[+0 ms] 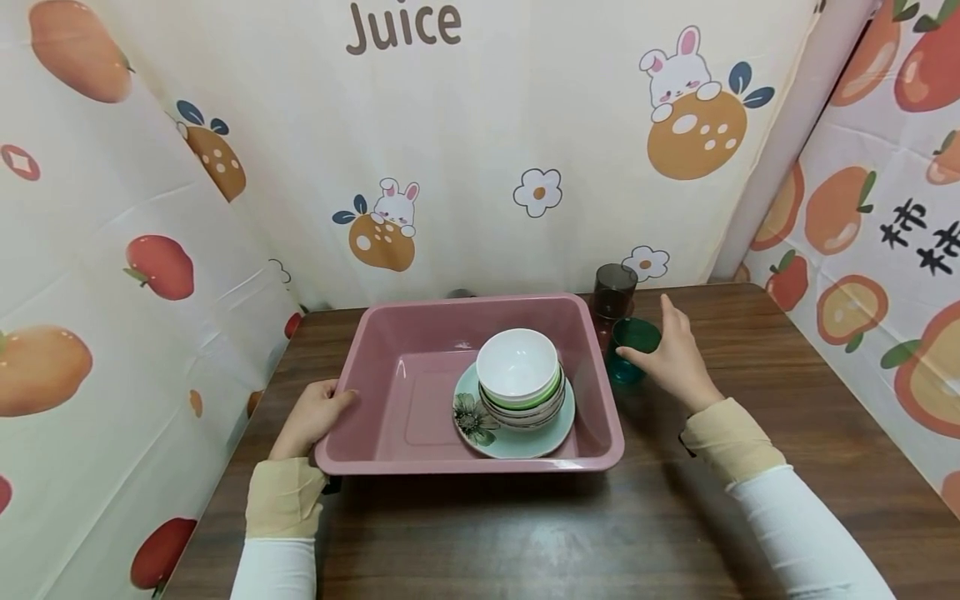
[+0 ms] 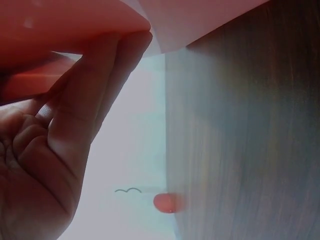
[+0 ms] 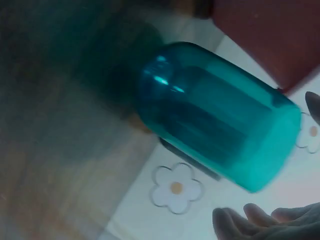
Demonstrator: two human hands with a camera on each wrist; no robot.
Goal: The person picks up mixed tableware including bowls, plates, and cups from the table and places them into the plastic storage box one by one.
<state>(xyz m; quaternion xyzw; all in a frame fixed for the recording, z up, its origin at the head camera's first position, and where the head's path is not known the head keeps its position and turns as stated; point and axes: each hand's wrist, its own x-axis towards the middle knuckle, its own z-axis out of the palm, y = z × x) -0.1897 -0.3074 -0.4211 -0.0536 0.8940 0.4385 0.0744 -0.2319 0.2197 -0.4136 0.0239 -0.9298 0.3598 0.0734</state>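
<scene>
My left hand (image 1: 309, 417) grips the left side of a pink plastic basin (image 1: 468, 467), thumb over the rim; in the left wrist view its fingers (image 2: 82, 110) reach up under the edge. Inside the basin, toward its right, a white bowl (image 1: 517, 360) tops a stack of bowls on a pale green plate (image 1: 517, 446) with a flower print. To the basin's right stands a teal see-through cup (image 1: 628, 358). Around it my right hand (image 1: 678, 358) is spread, thumb near the front and fingers beyond. The right wrist view shows gaps between the fingers (image 3: 265, 225) and the cup.
A dark see-through cup (image 1: 615, 290) stands just behind the teal one, by the basin's back right corner. Behind the basin a small grey round thing (image 1: 461, 293) peeks out. The brown wooden table (image 1: 480, 542) meets fruit-printed curtains (image 1: 465, 150) at the back and sides.
</scene>
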